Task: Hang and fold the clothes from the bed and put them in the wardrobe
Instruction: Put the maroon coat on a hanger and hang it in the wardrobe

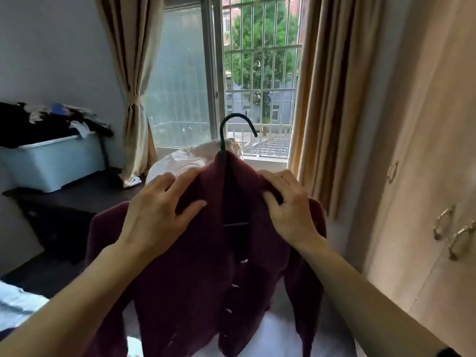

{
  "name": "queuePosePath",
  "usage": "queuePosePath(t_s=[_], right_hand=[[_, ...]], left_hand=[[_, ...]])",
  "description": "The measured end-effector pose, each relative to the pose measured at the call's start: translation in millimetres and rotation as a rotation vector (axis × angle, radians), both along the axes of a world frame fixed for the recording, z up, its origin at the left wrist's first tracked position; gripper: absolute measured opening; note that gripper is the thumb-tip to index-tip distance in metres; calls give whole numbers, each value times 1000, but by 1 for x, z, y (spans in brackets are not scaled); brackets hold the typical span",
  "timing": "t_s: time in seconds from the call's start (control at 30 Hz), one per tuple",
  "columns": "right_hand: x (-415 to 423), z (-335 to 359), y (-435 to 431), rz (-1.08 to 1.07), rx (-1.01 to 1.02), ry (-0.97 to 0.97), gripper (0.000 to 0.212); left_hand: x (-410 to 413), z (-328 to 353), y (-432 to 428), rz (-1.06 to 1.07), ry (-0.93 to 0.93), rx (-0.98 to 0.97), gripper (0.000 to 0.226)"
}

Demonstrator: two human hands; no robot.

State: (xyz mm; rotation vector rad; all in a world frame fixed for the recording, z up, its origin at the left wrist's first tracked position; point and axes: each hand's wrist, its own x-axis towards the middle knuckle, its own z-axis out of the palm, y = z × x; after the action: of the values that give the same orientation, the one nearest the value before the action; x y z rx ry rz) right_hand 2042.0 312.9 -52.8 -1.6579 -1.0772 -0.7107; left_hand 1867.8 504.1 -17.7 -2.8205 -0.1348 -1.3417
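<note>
A dark red buttoned cardigan (pixel 206 274) hangs on a dark green hanger whose hook (pixel 238 123) sticks up above the collar. I hold it up in front of me, facing the window. My left hand (pixel 159 212) grips the cardigan's left shoulder near the collar. My right hand (pixel 288 207) pinches the right side of the collar. The sleeves dangle at both sides. The wardrobe (pixel 422 176) with closed beige doors and metal handles (pixel 453 228) stands to my right.
A light blue storage box (pixel 54 163) piled with dark clothes sits on a dark table (pixel 77 191) at the left. A white heap (pixel 185 161) lies below the barred window (pixel 260 73). Curtains (pixel 332 99) flank it. The bed's edge (pixel 18 302) shows at bottom left.
</note>
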Motion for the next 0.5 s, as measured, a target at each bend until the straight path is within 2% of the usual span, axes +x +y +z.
queuePosePath(t_s=[0.23, 0.37, 0.5], right_hand=[[62, -3, -82, -97, -24, 43, 39], [85, 0, -114, -133, -94, 81, 41], [108, 2, -143, -217, -187, 136, 33]], left_hand=[[101, -4, -55, -159, -39, -48, 40], [153, -9, -60, -224, -73, -69, 38], [203, -15, -55, -308, -126, -98, 35]])
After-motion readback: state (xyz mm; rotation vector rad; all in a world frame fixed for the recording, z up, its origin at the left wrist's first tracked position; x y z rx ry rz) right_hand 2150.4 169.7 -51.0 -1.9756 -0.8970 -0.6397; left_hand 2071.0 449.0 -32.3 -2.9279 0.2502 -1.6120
